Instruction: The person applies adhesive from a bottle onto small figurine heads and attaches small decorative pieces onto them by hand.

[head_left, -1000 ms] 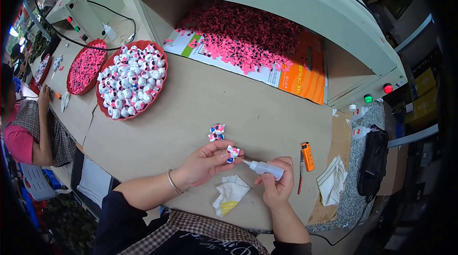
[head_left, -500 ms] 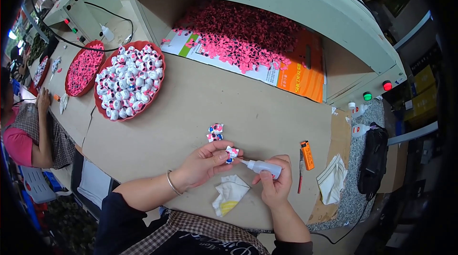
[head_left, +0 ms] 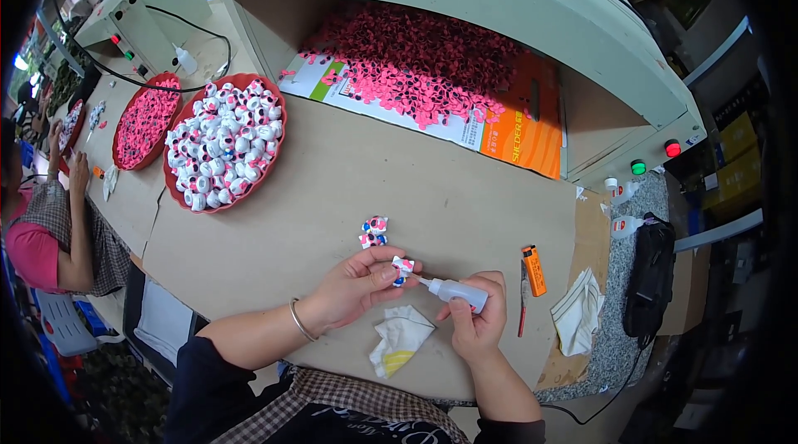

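My left hand point(head_left: 359, 279) pinches a small white figurine point(head_left: 402, 265) with pink and blue marks between thumb and fingers. In my right hand point(head_left: 480, 319) is a translucent squeeze bottle point(head_left: 455, 292), held tilted with its thin nozzle pointing left. The nozzle tip meets or nearly meets the figurine; I cannot tell whether they touch. Just beyond my left fingers, two similar figurines point(head_left: 374, 233) lie close together on the table. A white cloth point(head_left: 402, 337) with a yellow patch lies below my hands.
A red scalloped tray point(head_left: 169, 182) heaped with white figurines stands left, beside a tray of pink pieces point(head_left: 148, 124). More pink pieces point(head_left: 416, 82) fill the cabinet opening point(head_left: 603, 111). An orange box point(head_left: 534, 270), thin stick point(head_left: 522, 298) and cloth point(head_left: 578, 311) lie right. A co-worker point(head_left: 62, 232) sits left.
My hands, the figurine and the squeeze bottle stay almost in the same place. At the left, the co-worker's arms have shifted, and a second hand now shows near the far tray.
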